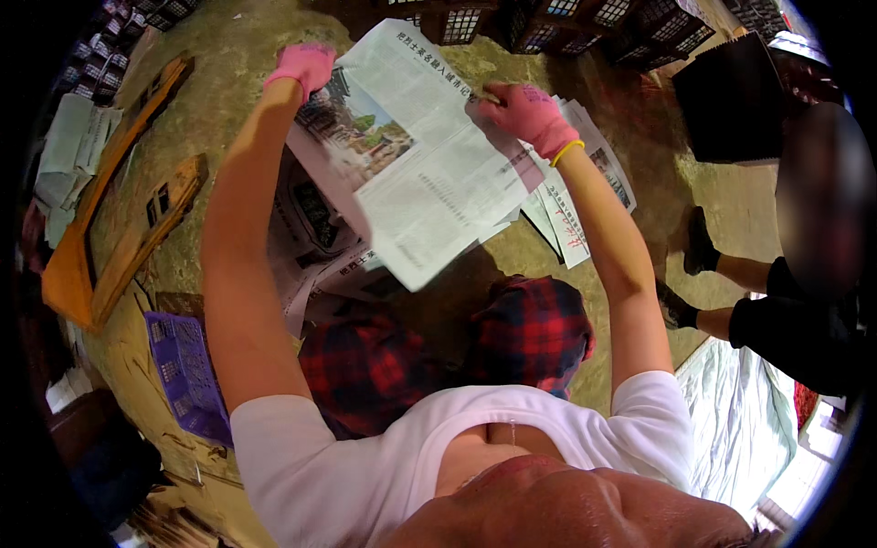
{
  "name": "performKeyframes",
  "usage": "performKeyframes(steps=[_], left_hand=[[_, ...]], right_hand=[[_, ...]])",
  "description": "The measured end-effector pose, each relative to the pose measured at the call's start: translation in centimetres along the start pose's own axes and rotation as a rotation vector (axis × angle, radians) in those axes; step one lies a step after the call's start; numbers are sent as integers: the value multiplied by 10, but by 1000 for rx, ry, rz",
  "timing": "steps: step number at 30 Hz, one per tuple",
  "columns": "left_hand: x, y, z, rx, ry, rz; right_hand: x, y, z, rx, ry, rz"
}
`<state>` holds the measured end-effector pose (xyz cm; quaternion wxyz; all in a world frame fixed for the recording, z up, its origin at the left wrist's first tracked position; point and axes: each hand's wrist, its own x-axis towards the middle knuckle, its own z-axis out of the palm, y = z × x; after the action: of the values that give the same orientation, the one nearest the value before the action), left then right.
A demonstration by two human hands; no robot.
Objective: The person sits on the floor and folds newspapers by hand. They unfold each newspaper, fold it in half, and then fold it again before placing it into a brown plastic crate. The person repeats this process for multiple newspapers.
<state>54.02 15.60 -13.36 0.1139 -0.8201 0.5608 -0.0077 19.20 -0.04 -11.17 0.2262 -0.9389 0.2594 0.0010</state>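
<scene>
In front of me a printed newspaper sheet (pixel 445 178) is held up at a slant over the floor, with a colour photo on its left part. My left hand (pixel 307 68), in a pink knit glove, grips the sheet's far left edge. On the sheet's right edge is my right hand (pixel 529 118), also gloved in pink, its thumb and fingers pinching the paper. More newspaper sheets (pixel 301 240) lie on the floor below and to the left. Another loose pile of papers (pixel 569 226) lies partly under my right forearm, some with red handwriting.
Orange wooden frame pieces (pixel 103 226) lie at left, beside folded papers (pixel 72 154). A purple plastic basket (pixel 188 377) stands near my left elbow. Dark latticed crates (pixel 466 24) line the far side. A dark box (pixel 730 103) and a person in black (pixel 788 335) are at right.
</scene>
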Motion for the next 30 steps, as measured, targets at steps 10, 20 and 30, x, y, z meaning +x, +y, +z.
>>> performKeyframes(steps=[10, 20, 30], left_hand=[[-15, 75, -27, 139, 393, -163], [-31, 137, 27, -902, -17, 122], [11, 113, 112, -1165, -386, -104]], right_hand=[[-15, -1, 80, -54, 79, 2], [2, -18, 75, -277, 427, -187], [70, -40, 163, -601, -730, -261]])
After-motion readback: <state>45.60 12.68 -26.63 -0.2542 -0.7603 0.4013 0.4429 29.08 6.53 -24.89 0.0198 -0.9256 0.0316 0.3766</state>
